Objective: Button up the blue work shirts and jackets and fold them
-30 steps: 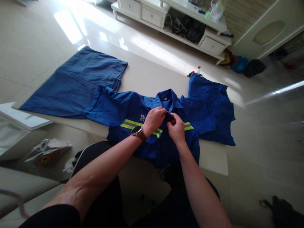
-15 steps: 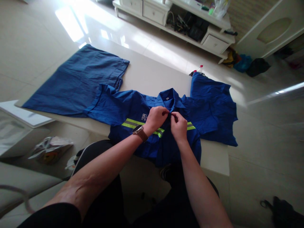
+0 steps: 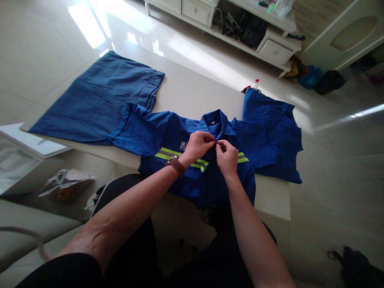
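Observation:
A blue work shirt (image 3: 163, 132) with yellow-green and grey reflective bands lies face up, its collar (image 3: 220, 122) pointing away from me. Just below the collar, my left hand (image 3: 199, 145) pinches the edge of the front opening. My right hand (image 3: 226, 156) pinches the same spot from the other side, the fingertips of both nearly touching. What sits between the fingertips is too small to make out. The shirt's lower part hangs over the near edge of the white table (image 3: 195, 90). A watch (image 3: 177, 164) is on my left wrist.
Folded blue cloth (image 3: 90, 96) lies at the table's left end, and more blue cloth (image 3: 279, 136) at the right. A bottle with a red cap (image 3: 255, 84) stands beyond the far edge. A white cabinet (image 3: 195, 14) is farther back; a plastic bag (image 3: 67, 184) sits lower left.
The camera view has shifted slightly. Both hands stay pinched on the shirt front below the collar, with only small finger movement.

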